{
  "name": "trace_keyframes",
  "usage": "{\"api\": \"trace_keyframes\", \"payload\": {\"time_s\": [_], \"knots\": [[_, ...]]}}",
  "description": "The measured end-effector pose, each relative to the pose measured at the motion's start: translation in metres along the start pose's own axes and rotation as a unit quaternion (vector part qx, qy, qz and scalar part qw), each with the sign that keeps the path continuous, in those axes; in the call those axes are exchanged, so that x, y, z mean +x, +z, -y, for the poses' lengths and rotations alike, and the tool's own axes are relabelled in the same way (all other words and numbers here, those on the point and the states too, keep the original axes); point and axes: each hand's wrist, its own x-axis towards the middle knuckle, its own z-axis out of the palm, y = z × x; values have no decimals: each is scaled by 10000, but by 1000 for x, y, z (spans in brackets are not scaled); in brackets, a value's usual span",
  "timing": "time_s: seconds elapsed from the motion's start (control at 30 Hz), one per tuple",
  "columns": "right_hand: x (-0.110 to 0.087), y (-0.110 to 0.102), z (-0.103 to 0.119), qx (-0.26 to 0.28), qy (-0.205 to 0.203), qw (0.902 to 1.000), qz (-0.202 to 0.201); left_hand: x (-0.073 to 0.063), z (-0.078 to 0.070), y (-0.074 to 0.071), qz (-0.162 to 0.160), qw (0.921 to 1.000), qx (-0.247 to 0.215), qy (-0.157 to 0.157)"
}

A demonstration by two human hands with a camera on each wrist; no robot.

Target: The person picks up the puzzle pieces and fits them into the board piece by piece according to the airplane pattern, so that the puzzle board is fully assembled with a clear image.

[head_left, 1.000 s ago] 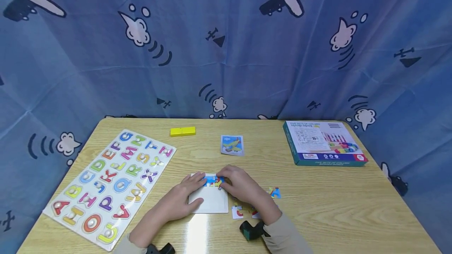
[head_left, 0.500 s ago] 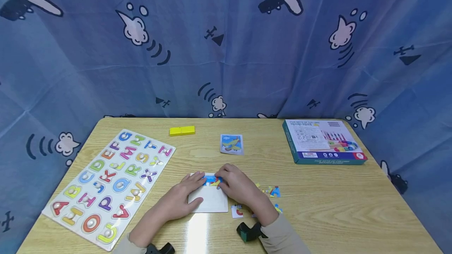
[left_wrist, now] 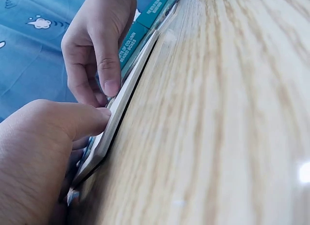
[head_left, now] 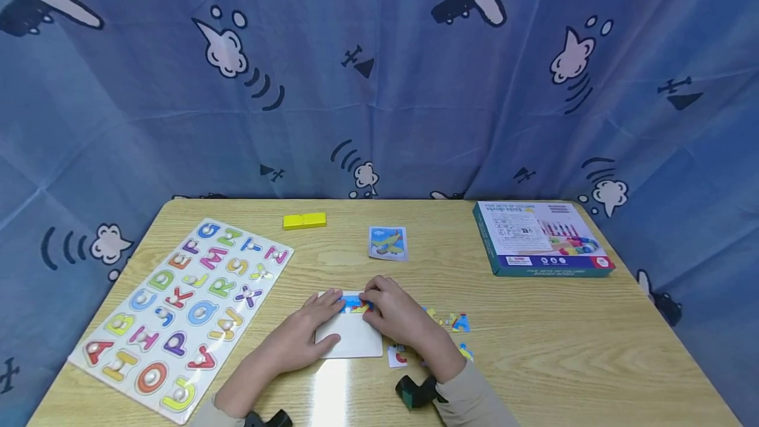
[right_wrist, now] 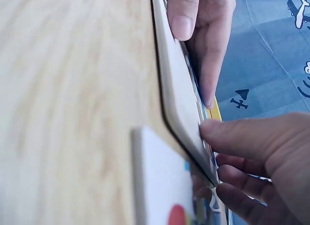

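Note:
A small white puzzle board (head_left: 348, 338) lies flat on the table, with a row of blue, red and yellow jigsaw pieces (head_left: 352, 302) along its far edge. My left hand (head_left: 311, 327) rests on the board's left side, fingers laid out straight and thumb (left_wrist: 92, 119) over the near part. At the far right corner, the thumb and curled fingers of my right hand (head_left: 394, 312) pinch a jigsaw piece at the end of the row, mostly covered by the fingertips. Loose jigsaw pieces (head_left: 460, 323) lie beside the right forearm, and a white-and-red one (head_left: 398, 356) sits near the board.
An alphabet peg board (head_left: 184, 298) covers the table's left side. Beyond the puzzle board lie an airplane picture card (head_left: 388, 242) and a yellow block (head_left: 305, 221). A boxed bead set (head_left: 542, 242) stands at the back right, before a blue curtain (head_left: 379, 71).
My right hand and forearm have shifted slightly left, uncovering more loose pieces beside the wrist. The right fingers stay at the far right corner; the left hand keeps its place.

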Motion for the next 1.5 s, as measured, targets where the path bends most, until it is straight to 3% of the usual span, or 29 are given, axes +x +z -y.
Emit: {"api": "trace_keyframes", "payload": {"time_s": [0.27, 0.4, 0.53, 0.73, 1.23, 1.5], "knots": [[-1, 0, 0, -14, 85, 10000, -13, -5, 1, -2, -93, 9999, 23, 62], [-2, -4, -3, 400, 266, 9983, 343, -10, 5, -4, -203, 9997, 163, -47], [-4, -13, -10, 1009, 567, 9906, 727, -13, 7, -5, -273, 9993, 233, -40], [-12, -25, -22, 1494, 870, 9817, 799, -13, 9, -4, -266, 9996, 116, -67], [-52, -38, -31, 804, 809, 9903, 795, -13, 9, -3, -343, 9993, 128, -35], [-56, -33, -31, 550, 832, 9936, 536, -13, 9, -3, -458, 9987, 206, 53]]}}
